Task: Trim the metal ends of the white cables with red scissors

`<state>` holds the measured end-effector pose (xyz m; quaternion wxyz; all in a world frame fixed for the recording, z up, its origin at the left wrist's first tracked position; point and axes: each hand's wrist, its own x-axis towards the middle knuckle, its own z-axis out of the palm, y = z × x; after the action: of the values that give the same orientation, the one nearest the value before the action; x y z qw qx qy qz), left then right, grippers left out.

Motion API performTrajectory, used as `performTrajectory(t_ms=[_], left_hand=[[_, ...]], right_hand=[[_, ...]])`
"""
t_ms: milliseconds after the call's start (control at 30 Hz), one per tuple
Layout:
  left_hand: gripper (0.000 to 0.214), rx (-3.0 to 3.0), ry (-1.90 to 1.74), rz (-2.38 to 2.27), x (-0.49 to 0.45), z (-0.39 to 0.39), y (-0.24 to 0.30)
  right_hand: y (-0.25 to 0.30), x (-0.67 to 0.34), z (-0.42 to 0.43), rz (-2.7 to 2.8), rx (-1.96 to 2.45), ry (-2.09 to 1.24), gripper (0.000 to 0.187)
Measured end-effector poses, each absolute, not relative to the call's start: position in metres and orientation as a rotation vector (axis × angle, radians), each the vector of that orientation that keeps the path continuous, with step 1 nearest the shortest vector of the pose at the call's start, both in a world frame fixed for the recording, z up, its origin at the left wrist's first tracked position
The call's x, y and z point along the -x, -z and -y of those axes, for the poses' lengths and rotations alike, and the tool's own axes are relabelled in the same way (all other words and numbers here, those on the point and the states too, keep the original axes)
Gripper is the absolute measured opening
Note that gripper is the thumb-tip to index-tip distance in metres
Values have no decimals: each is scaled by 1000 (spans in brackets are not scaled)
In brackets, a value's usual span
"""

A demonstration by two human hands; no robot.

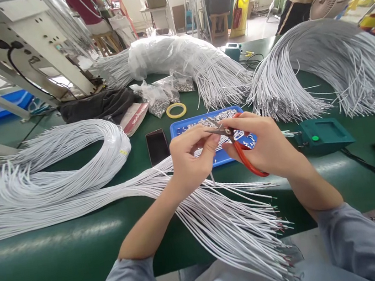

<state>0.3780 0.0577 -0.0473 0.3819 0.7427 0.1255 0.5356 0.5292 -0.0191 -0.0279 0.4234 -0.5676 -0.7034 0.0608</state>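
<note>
My right hand is closed around scissors with red handles. The blades are parted and point left, close to the fingertips of my left hand. Those fingers pinch a white cable, whose lower part hangs below the hand; its tip is hard to make out between the fingers. Behind both hands lies a blue tray with many small metal pieces, partly hidden by them. Under my forearms a bundle of white cables fans out toward the table's front edge, with coloured wire ends showing.
On the green table lie a coiled cable bundle, a phone, yellow tape and bags of metal parts. Large cable bundles stand behind. A green device with a cord sits right. People are in the background.
</note>
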Motion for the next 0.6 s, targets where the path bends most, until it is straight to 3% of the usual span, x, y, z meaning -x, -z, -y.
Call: performTrajectory(t_ms=[233,433,600], left_hand=[[13,-2007,-1426,-274,-376,-58,45],[18,-1773,-1359,-319,-375,-66,48],[20,-1677,-1409,-354,-375,-68,50]], right_hand=[[30,-527,17,1712,1367,-206,28],[26,-536,14,1685,1468,-222,27],[22,-539,13,1518,1372,-303,14]])
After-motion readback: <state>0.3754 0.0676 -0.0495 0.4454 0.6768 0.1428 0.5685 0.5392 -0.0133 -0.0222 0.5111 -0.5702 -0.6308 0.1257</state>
